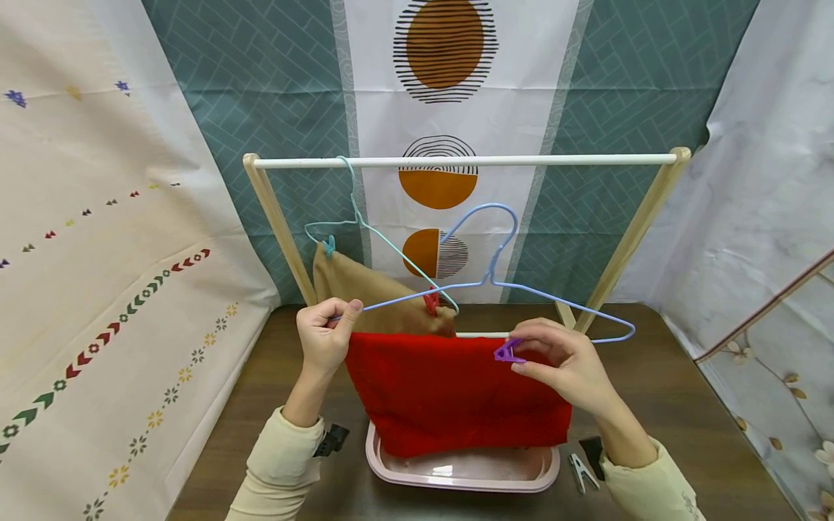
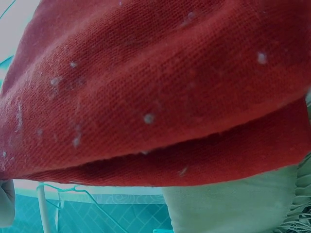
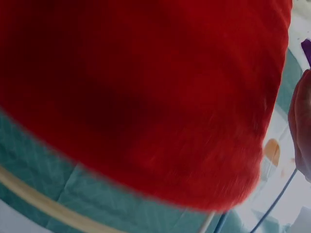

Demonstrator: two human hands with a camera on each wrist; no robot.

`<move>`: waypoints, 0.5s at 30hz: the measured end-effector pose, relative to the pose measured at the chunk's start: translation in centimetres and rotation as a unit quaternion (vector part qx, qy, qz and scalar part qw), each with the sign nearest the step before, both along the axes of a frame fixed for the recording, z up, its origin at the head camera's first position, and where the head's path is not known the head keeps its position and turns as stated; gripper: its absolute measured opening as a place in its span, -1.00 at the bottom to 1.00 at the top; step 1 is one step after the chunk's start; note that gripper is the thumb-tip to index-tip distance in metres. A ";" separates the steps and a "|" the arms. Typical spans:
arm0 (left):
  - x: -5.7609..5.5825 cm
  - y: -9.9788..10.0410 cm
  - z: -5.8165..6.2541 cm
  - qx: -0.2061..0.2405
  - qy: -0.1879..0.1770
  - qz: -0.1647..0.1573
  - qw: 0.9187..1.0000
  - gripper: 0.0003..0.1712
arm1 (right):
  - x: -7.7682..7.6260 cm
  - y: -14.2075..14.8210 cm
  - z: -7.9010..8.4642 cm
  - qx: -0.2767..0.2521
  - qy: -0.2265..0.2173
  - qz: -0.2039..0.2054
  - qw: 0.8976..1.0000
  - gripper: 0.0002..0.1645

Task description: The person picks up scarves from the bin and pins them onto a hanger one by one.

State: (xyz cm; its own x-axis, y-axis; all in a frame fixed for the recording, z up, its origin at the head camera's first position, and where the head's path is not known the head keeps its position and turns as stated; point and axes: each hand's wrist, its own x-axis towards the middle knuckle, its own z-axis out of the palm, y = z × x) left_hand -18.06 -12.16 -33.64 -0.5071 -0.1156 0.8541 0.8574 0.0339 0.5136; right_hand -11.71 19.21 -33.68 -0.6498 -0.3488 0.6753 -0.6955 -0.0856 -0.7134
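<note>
My left hand (image 1: 326, 334) grips the left end of a blue clothes hanger (image 1: 491, 271), at the upper left corner of a red cloth (image 1: 456, 394). The cloth hangs down from about the level of the hanger's lower bar, which it mostly hides. Between thumb and fingers, my right hand (image 1: 563, 362) pinches a purple clothespin (image 1: 507, 352) at the cloth's top edge, towards its right side. Red cloth (image 2: 155, 97) fills most of the left wrist view. In the right wrist view, part of my right hand (image 3: 302, 124) shows beside the cloth.
Behind, a drying rack with a white rail (image 1: 456, 161) carries a mint hanger (image 1: 384, 235). A tan cloth (image 1: 365, 289) hangs there by a teal clothespin (image 1: 329, 246) and a red clothespin (image 1: 431, 300). Below are a pink basin (image 1: 462, 479) and a white clothespin (image 1: 582, 472) on the table.
</note>
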 end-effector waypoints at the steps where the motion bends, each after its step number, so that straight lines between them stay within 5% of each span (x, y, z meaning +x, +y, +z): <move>1: 0.0 0.0 0.0 0.000 0.000 0.000 1.000 -0.59 | 0.0 -0.3 0.1 0.007 -0.009 -0.008 1.000 -0.52; 8: -0.1 0.0 -0.2 0.002 0.000 0.003 1.000 -0.59 | -0.6 -3.4 0.9 0.026 -0.054 -0.036 0.998 -0.58; 15: -0.1 0.2 -0.2 0.008 0.000 -0.002 1.000 -0.58 | -2.0 -7.5 1.2 -0.010 -0.017 -0.054 0.998 -0.73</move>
